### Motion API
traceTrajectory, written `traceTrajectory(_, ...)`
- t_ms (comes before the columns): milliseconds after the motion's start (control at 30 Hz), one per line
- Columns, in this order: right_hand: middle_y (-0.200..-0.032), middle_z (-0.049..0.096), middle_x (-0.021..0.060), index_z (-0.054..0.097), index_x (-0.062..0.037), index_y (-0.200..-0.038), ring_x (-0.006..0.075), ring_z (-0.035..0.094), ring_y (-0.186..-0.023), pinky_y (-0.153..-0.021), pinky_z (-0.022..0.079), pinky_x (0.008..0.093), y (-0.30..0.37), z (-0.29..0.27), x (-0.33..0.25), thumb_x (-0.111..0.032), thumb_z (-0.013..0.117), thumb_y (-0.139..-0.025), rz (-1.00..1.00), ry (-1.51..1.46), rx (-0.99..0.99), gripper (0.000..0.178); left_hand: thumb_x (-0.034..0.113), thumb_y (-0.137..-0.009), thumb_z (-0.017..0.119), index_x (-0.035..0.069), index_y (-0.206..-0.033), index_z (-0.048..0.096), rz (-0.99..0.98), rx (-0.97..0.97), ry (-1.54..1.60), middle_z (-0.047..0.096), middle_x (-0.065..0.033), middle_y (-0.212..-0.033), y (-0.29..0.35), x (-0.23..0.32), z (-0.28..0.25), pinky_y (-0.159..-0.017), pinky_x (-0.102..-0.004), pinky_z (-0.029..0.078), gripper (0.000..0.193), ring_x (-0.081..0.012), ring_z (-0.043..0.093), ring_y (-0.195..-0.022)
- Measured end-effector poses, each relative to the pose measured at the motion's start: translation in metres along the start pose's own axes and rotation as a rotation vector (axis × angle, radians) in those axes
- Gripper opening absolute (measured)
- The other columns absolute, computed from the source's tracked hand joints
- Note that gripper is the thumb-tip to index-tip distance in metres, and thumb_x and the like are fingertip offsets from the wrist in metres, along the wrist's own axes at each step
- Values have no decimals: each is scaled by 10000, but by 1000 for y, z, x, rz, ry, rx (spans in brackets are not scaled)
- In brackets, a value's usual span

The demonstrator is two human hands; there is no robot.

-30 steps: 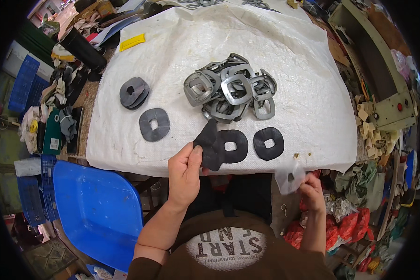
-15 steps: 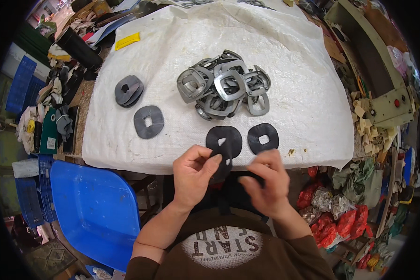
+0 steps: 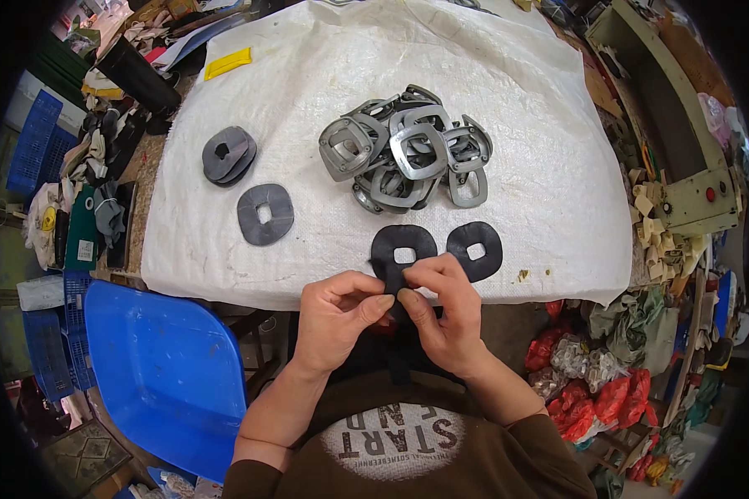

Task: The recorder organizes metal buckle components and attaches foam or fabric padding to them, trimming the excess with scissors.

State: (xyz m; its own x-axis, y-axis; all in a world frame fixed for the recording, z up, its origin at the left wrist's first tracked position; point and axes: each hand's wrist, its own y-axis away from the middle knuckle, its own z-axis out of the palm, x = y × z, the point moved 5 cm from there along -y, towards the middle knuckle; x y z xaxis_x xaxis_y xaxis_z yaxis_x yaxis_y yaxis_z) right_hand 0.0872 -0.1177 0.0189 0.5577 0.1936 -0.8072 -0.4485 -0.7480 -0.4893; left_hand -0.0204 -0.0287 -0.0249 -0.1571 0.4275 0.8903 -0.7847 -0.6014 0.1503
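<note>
Both my hands meet at the table's front edge. My left hand [image 3: 339, 320] pinches a soft black piece [image 3: 393, 283] between thumb and fingers. From the other side, my right hand [image 3: 445, 312] pinches the same piece, its fingertips nearly touching the left ones. Most of this piece is hidden by the fingers. Just beyond lies a black rounded-square piece with a square hole [image 3: 420, 239], partly covered by the held one. To its right is another black holed piece [image 3: 491, 249]. Farther back sits a heap of grey metal buckle-like frames [image 3: 419, 151].
White woven sheeting [image 3: 308, 100] covers the table. On its left lie a grey holed piece [image 3: 265, 230], a small stack of similar pieces [image 3: 240, 158] and a yellow packet [image 3: 228, 63]. A blue tub [image 3: 162, 374] stands at lower left, red plastic bags [image 3: 578, 407] at lower right.
My right hand has moved left and closed on the black piece that my left hand holds. The hole seen in that piece before is now covered by fingers.
</note>
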Motion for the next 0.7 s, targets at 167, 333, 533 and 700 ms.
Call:
traceTrajectory(167,-855,543,110,589,3,-920,223,528,-723,-590,444,294,2,-2,0,15,660,-755,-47,-12,-30,180,77,-842,636,-53,-940,628,32,-6,-52,622,-68,-768,-1,4,4,-611,-224,507,163,-114,603,-663)
traceTrajectory(333,-851,541,108,587,5,-921,218,532,-727,-571,441,286,3,-4,3,25,649,-761,35,-68,-34,172,69,-856,613,-58,-928,632,61,-41,-118,628,-78,-784,1,11,8,-631,-231,517,147,-127,617,-689)
traceTrajectory(533,-847,542,110,586,5,-924,231,529,-734,-597,439,300,1,-4,0,32,635,-765,25,-41,-53,169,59,-857,607,-52,-931,632,59,-66,-193,635,-86,-798,1,16,8,-637,-235,523,136,-133,624,-697)
traceTrajectory(700,-841,542,112,583,4,-930,241,516,-723,-600,428,312,2,-3,1,38,627,-763,29,-30,-85,176,58,-855,609,-53,-915,630,17,-102,-199,638,-83,-801,-1,17,6,-610,-226,518,128,-135,630,-707)
